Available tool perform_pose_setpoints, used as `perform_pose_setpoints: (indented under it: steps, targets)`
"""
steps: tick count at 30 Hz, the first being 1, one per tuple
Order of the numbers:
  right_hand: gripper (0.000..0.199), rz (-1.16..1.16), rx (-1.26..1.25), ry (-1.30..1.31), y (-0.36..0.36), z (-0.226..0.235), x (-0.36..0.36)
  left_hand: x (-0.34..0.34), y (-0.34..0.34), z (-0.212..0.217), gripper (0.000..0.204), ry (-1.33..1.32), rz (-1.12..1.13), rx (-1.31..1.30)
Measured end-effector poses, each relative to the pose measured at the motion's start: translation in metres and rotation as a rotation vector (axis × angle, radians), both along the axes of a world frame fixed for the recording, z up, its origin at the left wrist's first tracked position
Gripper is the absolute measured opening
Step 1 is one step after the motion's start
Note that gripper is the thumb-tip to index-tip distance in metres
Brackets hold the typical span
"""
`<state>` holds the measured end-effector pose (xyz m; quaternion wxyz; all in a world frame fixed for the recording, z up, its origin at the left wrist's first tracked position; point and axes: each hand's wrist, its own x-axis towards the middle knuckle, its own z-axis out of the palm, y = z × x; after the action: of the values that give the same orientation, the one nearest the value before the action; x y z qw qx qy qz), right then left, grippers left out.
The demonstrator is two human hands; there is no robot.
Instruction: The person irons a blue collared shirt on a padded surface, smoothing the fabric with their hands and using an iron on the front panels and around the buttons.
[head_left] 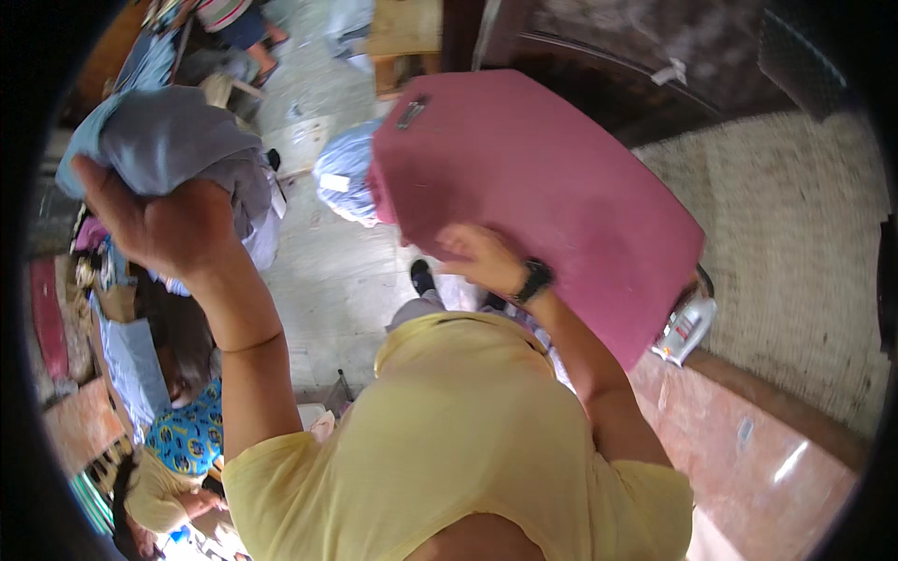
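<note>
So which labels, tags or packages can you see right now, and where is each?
Small label plate: near the top edge of the pink padded board under the right hand; rectangular, dark with a pale frame.
White tag: on the pale blue cloth bundle on the floor left of the board; small, rectangular.
Iron: below the board's right corner, white with a label patch, too small to describe.
</note>
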<state>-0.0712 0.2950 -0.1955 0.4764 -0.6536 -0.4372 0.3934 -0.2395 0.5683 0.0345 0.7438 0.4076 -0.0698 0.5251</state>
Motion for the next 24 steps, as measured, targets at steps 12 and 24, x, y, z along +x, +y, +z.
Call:
perform_pose_setpoints:
  steps: [12,24]
  targets:
    - [0.027,0.176,0.128,0.483,-0.181,0.06,0.094,0.204,-0.227,0.027,0.046,0.348,0.603,0.075]
    - [0.05,-0.811,-0.184,0.016,-0.348,-0.092,0.187,0.256,-0.279,-0.297,0.099,1.591,-0.135,1.386]
